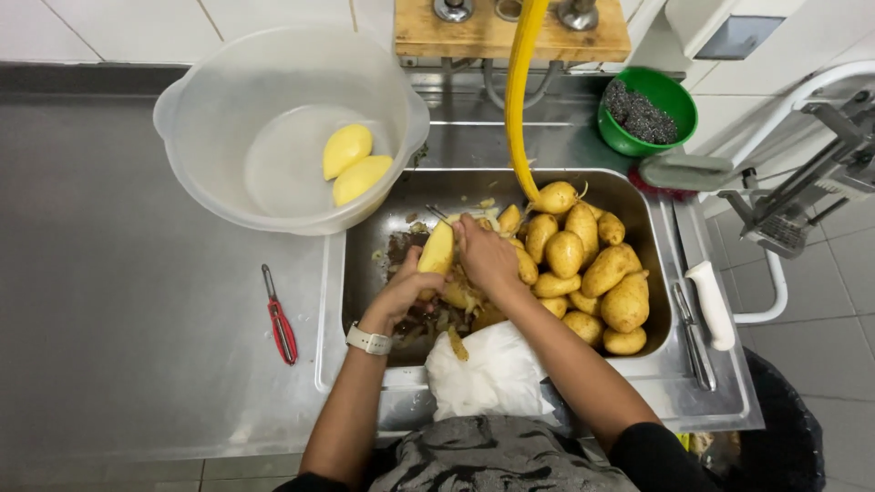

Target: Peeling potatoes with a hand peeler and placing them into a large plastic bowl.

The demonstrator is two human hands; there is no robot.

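Steel sink (365, 273) under me: my left hand (401, 292) grips a half-peeled potato (437, 249), right hand (486, 255) closed on the peeler (436, 213), so I reckon next it's turning to the unpeeled side.

A commercial kitchen: steel counter (137, 301), sunken sink (658, 273) heaped with potatoes (583, 264), white-tiled wall (137, 27).

- Bright, even overhead light; soft glare on the steel counter (137, 301).
- Wide-angle bending at the edges.
- Hands perhaps slightly motion-blurred.
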